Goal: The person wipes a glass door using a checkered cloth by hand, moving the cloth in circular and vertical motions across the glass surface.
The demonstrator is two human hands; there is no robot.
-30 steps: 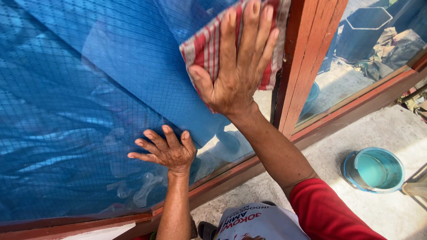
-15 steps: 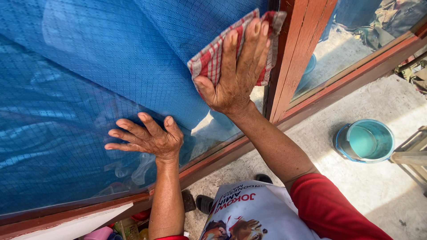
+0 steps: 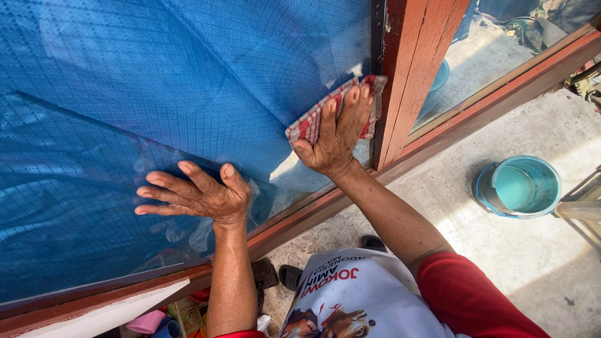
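The right hand [image 3: 332, 134] presses flat, fingers spread, on a red striped cloth [image 3: 313, 122] that it mostly hides; the left hand [image 3: 200, 195] splays bare on the glass pane [image 3: 156, 81]; objects behind the glass stay blurred

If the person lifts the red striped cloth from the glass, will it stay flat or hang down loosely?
The red striped cloth would probably hang down: it already wrinkles and folds under the right hand. It looks thin, so likely light. Pushed over the smooth window glass, it should slide easily.
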